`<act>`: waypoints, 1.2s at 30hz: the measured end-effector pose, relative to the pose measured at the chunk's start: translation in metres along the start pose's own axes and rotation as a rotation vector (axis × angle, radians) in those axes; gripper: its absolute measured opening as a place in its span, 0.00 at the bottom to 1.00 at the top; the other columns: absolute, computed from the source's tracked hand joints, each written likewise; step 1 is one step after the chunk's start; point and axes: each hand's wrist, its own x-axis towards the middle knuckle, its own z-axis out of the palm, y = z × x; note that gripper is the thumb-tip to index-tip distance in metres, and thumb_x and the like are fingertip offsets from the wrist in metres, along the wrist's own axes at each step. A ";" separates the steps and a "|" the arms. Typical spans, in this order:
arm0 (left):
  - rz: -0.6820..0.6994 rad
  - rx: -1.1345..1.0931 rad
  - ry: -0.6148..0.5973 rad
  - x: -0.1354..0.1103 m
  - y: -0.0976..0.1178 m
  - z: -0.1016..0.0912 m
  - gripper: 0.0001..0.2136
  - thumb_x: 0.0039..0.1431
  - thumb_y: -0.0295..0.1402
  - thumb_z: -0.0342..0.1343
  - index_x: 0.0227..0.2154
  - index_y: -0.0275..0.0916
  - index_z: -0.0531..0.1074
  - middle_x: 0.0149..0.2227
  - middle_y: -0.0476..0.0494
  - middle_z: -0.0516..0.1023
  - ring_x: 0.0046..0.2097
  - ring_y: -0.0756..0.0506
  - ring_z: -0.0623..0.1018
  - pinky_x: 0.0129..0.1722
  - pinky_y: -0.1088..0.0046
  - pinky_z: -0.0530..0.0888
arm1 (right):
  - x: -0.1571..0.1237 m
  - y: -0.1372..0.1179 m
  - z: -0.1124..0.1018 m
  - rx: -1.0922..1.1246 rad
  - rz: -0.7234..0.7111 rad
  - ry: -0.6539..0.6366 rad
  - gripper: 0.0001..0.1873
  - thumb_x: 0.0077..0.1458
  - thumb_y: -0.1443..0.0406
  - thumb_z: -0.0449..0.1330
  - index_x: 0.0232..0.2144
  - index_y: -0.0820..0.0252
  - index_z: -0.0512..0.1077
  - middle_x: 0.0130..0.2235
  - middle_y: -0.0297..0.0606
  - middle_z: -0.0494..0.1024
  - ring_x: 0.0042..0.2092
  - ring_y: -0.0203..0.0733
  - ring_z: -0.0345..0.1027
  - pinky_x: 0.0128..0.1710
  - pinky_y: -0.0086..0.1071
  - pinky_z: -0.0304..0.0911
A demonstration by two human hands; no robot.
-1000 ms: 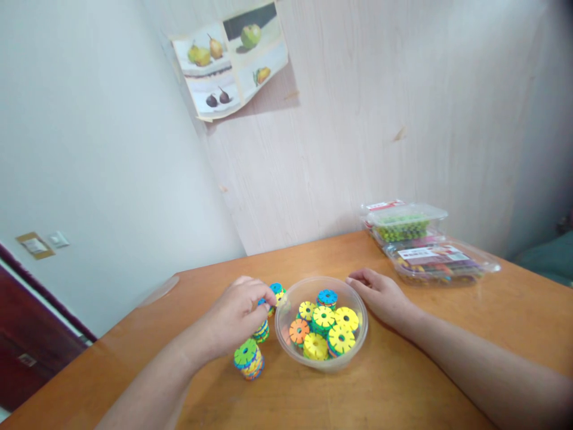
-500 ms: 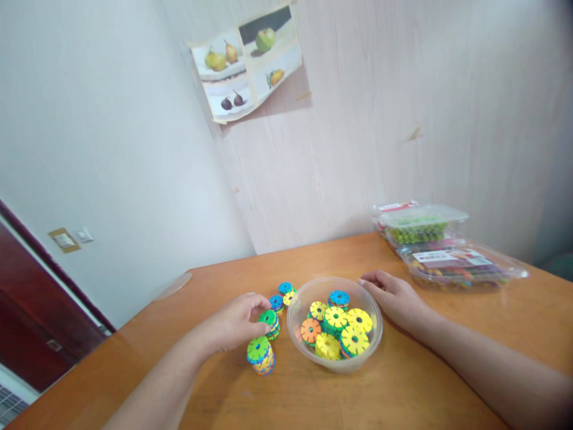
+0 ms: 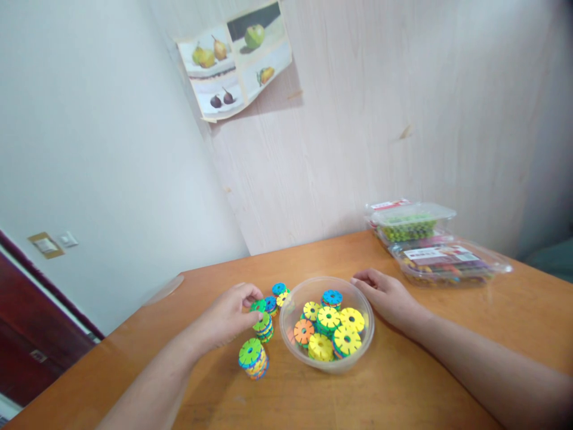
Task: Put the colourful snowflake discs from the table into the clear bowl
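Note:
A clear plastic bowl [image 3: 363, 334] on the wooden table [image 3: 403, 388] holds several coloured toothed plastic discs [image 3: 329, 331]. Left of it stand short stacks of the same discs: a near stack [image 3: 252, 357] with a green disc on top, a middle stack [image 3: 263, 325], and a far stack [image 3: 278, 292]. My left hand [image 3: 228, 316] pinches a green disc [image 3: 258, 306] just above the middle stack. Fingers flat, my right hand [image 3: 385, 297] rests on the table against the bowl's far right rim and holds nothing.
Two clear lidded packs lie at the back right: one with green pieces [image 3: 409, 221], one with mixed colours [image 3: 447, 263]. A clear lid [image 3: 161, 289] lies at the table's left edge. A fruit poster [image 3: 235, 60] hangs on the wall behind.
My left hand drew back slightly from the middle stack and now pinches a green disc at its top. The right hand stayed at the bowl's rim. The camera shifted a little.

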 end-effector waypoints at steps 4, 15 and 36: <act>0.183 0.066 0.079 0.012 0.028 0.002 0.11 0.51 0.33 0.57 0.39 0.41 0.74 0.41 0.45 0.76 0.45 0.44 0.74 0.48 0.66 0.69 | -0.001 -0.001 -0.001 -0.009 -0.005 -0.004 0.21 0.56 0.48 0.55 0.38 0.57 0.74 0.37 0.39 0.82 0.40 0.46 0.76 0.38 0.34 0.67; 0.281 0.300 -0.043 0.036 0.075 0.034 0.12 0.50 0.33 0.59 0.40 0.46 0.75 0.41 0.47 0.78 0.49 0.39 0.70 0.49 0.61 0.65 | 0.000 0.003 0.002 0.011 -0.012 0.009 0.20 0.56 0.49 0.55 0.38 0.57 0.74 0.37 0.39 0.82 0.39 0.46 0.76 0.37 0.34 0.67; -0.037 -0.020 -0.171 0.001 -0.027 0.016 0.14 0.48 0.37 0.59 0.39 0.38 0.72 0.38 0.47 0.76 0.40 0.44 0.74 0.39 0.71 0.71 | -0.001 -0.001 -0.001 -0.014 0.001 0.003 0.21 0.56 0.48 0.54 0.38 0.58 0.74 0.37 0.39 0.82 0.40 0.46 0.75 0.38 0.34 0.66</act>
